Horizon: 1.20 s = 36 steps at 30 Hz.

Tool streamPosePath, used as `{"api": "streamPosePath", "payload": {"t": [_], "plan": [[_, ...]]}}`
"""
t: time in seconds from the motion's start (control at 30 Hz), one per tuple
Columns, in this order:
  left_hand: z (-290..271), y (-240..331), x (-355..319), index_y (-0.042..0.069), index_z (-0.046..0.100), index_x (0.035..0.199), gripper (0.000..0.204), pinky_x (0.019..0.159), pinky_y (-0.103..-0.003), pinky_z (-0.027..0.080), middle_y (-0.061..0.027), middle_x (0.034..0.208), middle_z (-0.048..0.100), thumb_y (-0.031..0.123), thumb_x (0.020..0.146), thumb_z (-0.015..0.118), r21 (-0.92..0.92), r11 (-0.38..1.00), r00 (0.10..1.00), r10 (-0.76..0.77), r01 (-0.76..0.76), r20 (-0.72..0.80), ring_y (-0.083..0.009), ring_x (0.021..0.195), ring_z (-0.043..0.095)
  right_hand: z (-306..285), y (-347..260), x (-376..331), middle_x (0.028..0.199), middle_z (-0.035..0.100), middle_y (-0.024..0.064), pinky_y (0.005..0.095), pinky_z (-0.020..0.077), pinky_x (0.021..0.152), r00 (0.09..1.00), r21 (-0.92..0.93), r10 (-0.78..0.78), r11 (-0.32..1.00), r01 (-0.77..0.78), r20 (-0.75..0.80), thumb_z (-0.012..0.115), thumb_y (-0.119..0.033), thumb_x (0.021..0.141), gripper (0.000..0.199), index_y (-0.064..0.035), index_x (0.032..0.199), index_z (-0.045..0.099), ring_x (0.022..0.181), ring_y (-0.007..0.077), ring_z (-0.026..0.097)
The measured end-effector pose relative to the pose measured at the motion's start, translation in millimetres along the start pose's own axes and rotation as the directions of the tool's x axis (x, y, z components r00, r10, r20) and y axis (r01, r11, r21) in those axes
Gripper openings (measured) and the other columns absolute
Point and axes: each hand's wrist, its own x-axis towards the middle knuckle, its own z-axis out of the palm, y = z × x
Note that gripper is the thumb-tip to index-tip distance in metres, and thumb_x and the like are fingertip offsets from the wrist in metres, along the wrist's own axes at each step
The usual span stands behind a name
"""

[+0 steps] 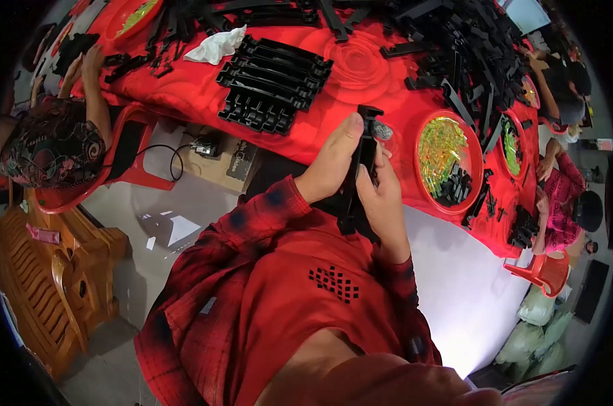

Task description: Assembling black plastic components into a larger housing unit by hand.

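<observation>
A long, narrow black plastic part is held upright in front of my chest, at the table's near edge. My left hand is closed on its left side, thumb laid along the upper end. My right hand grips the same part from the right, lower down, with the thumb pressed on it. Some fingers of both hands are hidden behind the part. Left of my hands, similar black parts lie in a neat, side-by-side stack. To the right stands a red basin of small yellow-green and black pieces.
A red rose-patterned cloth covers the table. A large heap of black parts fills the far right, near a crumpled white tissue. People sit at both sides. A wooden bench and a red chair are at left.
</observation>
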Motion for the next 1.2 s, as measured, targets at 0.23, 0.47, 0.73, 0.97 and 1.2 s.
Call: {"api": "streamPosePath", "payload": {"t": [0.23,0.47,0.73,0.97,1.2], "plan": [[13.6,18.2,-11.0,0.003,0.052,0.109,0.049,0.075,-0.027,0.049,-0.0067,0.091,0.06,0.048,0.108,0.032,0.233,0.963,0.985,0.104,-0.133,0.134,-0.0123,0.079,0.059,-4.7,3.5,-14.0,0.11,0.046,0.0009,0.0251,0.0401,0.095,0.996,0.17,0.061,0.983,-0.07,0.057,0.053,-0.002,0.098,0.028,0.0004,0.126,0.051,0.103,0.0099,0.047],[19.4,9.9,-18.8,0.002,0.053,0.106,0.046,0.078,-0.029,0.046,-0.0073,0.091,0.057,0.043,0.109,0.032,0.334,0.923,0.977,0.148,-0.192,0.153,-0.0156,0.084,0.056,0.0,19.6,-28.1,0.12,0.048,0.0042,0.0277,0.034,0.105,1.0,0.16,0.014,0.987,-0.012,-0.015,0.05,-0.005,0.1,0.038,0.0013,0.137,0.046,0.117,0.0135,0.045],[-4.8,0.7,26.2,0.0,0.059,0.093,0.071,0.093,-0.038,0.049,-0.0088,0.08,0.062,0.062,0.103,0.025,-0.089,0.957,0.951,-0.259,0.277,0.17,-0.0247,0.088,0.063,-8.0,-8.7,-24.5,0.117,0.055,0.0061,0.027,0.0455,0.092,0.994,0.207,0.103,0.973,-0.106,0.028,0.055,-0.005,0.099,0.048,0.0047,0.143,0.039,0.103,0.0124,0.054],[1.1,-3.2,37.4,-0.002,0.052,0.122,0.073,0.085,-0.039,0.054,-0.0131,0.091,0.065,0.062,0.102,0.024,-0.278,0.92,0.951,-0.221,0.277,0.218,-0.0266,0.093,0.066,-9.5,-12.4,-27.6,0.127,0.057,0.0121,0.0313,0.0462,0.098,0.998,0.158,0.036,0.987,-0.029,-0.045,0.053,-0.011,0.102,0.052,0.0091,0.147,0.034,0.111,0.0181,0.059],[-2.5,-13.2,38.0,-0.003,0.056,0.117,0.076,0.087,-0.038,0.054,-0.0137,0.091,0.066,0.064,0.102,0.024,-0.288,0.917,0.948,-0.212,0.277,0.237,-0.0252,0.091,0.066,-9.1,-9.7,-30.2,0.128,0.057,0.0127,0.0311,0.0463,0.098,0.997,0.187,0.061,0.981,-0.05,-0.056,0.053,-0.004,0.1,0.052,0.0081,0.147,0.034,0.11,0.0179,0.06]]}}
